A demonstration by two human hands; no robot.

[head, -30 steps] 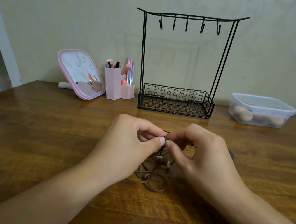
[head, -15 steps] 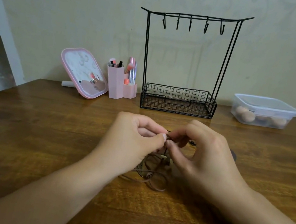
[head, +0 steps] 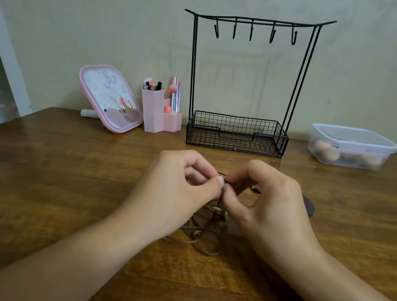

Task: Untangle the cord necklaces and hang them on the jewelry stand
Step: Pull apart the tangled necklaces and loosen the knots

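Observation:
A tangle of brown cord necklaces (head: 205,232) with small pale beads lies on the wooden table (head: 57,180) between my wrists. My left hand (head: 181,189) and my right hand (head: 267,200) meet above it, each pinching the same dark cord between thumb and forefinger. The cord hangs from the pinch down into the tangle. A black wire jewelry stand (head: 245,79) stands behind the hands, with several bare hooks on its top bar and a mesh basket at its base.
A pink-framed mirror (head: 109,98) and a pink holder with makeup brushes (head: 159,113) stand left of the stand. A lidded clear plastic box (head: 351,147) with round sponges sits at the right. A dark flat object (head: 309,207) peeks out behind my right hand.
Both hands have kept their pinch on the cord with only slight finger movement. The camera view has shifted a little.

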